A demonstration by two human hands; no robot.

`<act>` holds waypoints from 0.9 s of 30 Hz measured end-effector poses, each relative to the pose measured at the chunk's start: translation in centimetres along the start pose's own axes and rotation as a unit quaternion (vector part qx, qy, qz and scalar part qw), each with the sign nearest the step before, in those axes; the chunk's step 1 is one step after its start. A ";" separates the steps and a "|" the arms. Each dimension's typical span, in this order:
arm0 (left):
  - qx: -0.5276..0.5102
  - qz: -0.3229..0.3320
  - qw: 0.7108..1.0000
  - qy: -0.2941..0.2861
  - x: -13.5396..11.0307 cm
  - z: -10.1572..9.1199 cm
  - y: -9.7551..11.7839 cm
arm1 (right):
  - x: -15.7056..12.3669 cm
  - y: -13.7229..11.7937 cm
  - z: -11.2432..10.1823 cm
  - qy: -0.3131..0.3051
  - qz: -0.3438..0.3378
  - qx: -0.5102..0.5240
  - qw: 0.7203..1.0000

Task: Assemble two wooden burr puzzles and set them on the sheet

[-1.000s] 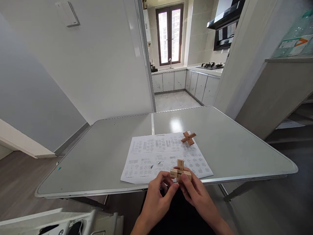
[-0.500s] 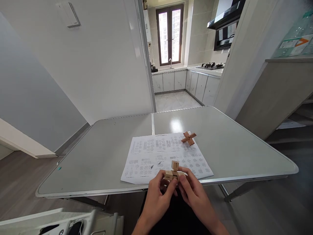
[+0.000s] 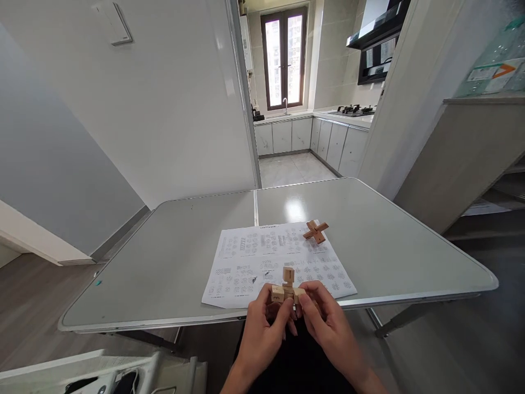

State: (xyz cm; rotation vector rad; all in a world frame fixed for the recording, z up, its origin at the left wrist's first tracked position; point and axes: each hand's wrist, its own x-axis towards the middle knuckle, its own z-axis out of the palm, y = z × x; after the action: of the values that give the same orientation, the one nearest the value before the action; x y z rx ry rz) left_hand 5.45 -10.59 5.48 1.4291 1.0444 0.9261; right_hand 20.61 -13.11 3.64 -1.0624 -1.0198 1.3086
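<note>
A pale wooden burr puzzle (image 3: 289, 290) is held between my two hands, just above the table's front edge. One of its blocks sticks upward and others point out to the sides. My left hand (image 3: 266, 328) grips its left side with thumb and fingers. On the right side, my right hand (image 3: 324, 317) pinches the block there. Beneath and beyond the hands lies a printed sheet (image 3: 246, 257) with rows of small diagrams. A darker, reddish wooden cross-shaped puzzle piece (image 3: 315, 232) rests on the sheet's upper right corner.
The grey folding table (image 3: 184, 257) has a metal rim and a seam across it. A white bin-like container (image 3: 135, 366) stands on the floor at lower left. To the right is a shelf unit (image 3: 471, 148) with plastic bottles (image 3: 492, 68). A kitchen lies beyond the doorway.
The pale puzzle has shifted slightly left and turned, so its upright block stands straighter and the right block shows more. Both hands keep their hold; the darker piece stays put.
</note>
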 end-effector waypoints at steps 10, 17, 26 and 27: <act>0.016 0.029 0.999 0.000 0.2 -0.1 0.8 | -0.3 -0.1 0.4 0.012 0.003 0.035 0.999; 0.038 0.031 0.999 0.012 0.1 -0.1 0.9 | -0.3 0.5 0.5 0.049 -0.031 -0.004 0.998; 0.051 0.038 0.997 0.033 -0.2 0.1 0.3 | -0.5 0.2 1.0 0.058 -0.033 -0.018 0.998; 0.051 0.038 0.997 0.038 -0.3 0.1 0.3 | -0.5 0.2 1.1 0.059 -0.034 -0.018 0.998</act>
State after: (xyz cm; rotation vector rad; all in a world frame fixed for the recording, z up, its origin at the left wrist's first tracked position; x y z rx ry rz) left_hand 5.52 -10.90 5.72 1.5376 1.1147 1.0004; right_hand 19.49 -13.58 3.73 -1.1100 -0.9843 1.1635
